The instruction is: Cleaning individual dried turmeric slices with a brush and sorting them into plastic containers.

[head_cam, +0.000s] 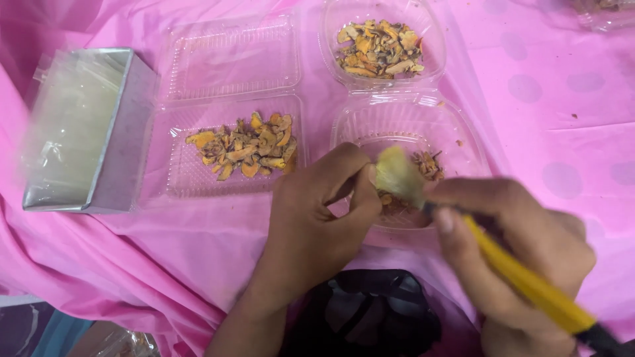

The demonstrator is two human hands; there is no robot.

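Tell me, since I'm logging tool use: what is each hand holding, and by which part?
The right hand holds a yellow-handled brush by its handle, near the bristles. The left hand pinches something small at its fingertips; what it is cannot be told.

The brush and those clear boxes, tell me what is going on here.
A person sits at a table under a pink cloth. The right hand holds a yellow-handled brush, bristles against a small piece pinched in the fingers of the left hand, over a clear clamshell box holding a few dried orange bits. Two other clear boxes hold fuller piles of similar orange chips. A metal tray lined with plastic sits at far left.
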